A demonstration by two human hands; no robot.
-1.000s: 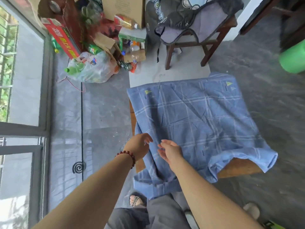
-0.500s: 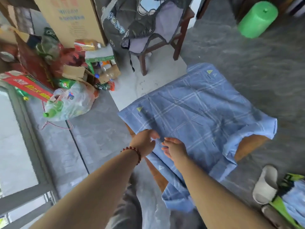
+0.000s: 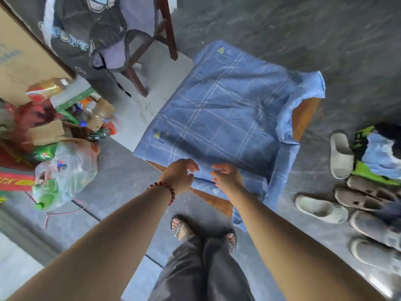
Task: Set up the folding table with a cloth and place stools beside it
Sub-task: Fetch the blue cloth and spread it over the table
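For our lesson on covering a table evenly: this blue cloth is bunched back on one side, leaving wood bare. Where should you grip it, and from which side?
Pinch the folded-back flap of the blue cloth on the right, coming from that side, probably drawing outward. It lies doubled over, free edge loose, with the table bare just beyond.
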